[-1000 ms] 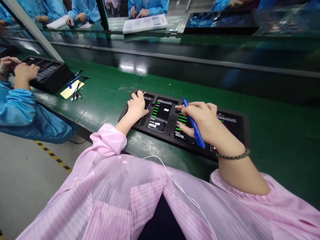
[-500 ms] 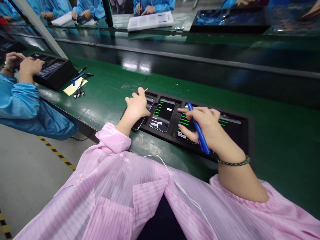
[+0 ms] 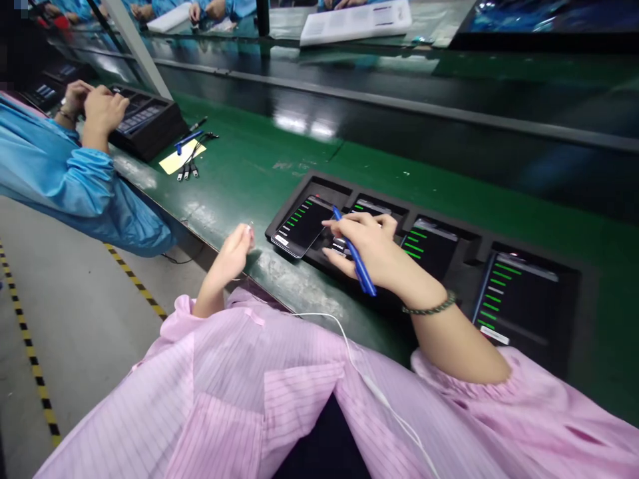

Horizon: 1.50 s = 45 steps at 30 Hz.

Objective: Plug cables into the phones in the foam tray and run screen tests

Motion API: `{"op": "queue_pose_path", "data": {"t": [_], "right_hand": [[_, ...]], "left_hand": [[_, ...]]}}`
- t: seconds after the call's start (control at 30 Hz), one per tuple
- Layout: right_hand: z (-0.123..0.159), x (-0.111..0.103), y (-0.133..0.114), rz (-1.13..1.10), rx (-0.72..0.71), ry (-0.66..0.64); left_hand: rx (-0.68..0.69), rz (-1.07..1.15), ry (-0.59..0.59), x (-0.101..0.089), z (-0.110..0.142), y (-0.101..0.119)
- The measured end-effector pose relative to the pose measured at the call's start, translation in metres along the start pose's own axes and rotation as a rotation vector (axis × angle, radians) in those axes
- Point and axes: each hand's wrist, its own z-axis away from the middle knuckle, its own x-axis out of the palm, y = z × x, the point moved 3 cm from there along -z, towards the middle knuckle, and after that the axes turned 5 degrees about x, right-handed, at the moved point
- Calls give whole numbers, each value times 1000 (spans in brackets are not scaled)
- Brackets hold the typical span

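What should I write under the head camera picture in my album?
Right hand with a blue pen over a black tray of lit phones; left hand beside the tray.

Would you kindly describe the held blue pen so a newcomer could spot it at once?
On the green workbench, find the long black phone tray in front of the person in pink. Over it is that person's right hand, holding a slanted blue pen. Unlike the other blue pen, which lies by the yellow paper, this one is held.
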Motion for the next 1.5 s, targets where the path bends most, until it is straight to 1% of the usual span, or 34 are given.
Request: {"op": "queue_pose_path", "data": {"t": [0.1,0.2,0.27,0.4,0.53,0.6,0.77,1.07,1.13,1.2,1.27,1.33,1.5], "right_hand": [[-20,13,3,-10,45,9],[-27,21,6,-23,68,55],[-27,25,9,-18,65,70],[-24,28,16,22,85,137],[-25,31,23,43,110,183],[-25,32,25,47,119,170],[-25,35,25,44,147,118],[-24,35,21,68,128,87],[-24,35,20,90,127,85],[-23,36,21,99,130,82],[-23,36,21,90,142,81],[-24,37,22,79,152,79],[-24,38,23,115,165,57]], "left_hand": [[-22,170,-128,24,24,-3],[-63,224,-191,38,37,-4],[-72,208,-211,41,41,-5],[-65,183,-196,41,41,-7],[-49,199,-242,43,40,-7],[-27,187,-225,42,41,-6],[60,77,-144,42,44,-3],[157,-67,-41,47,46,-5],[214,-148,8,49,47,-6],[301,-248,57,51,48,-5],[370,-328,84,55,48,-4],[384,-372,89,58,47,-4],[363,-420,90,61,47,-5]]}}
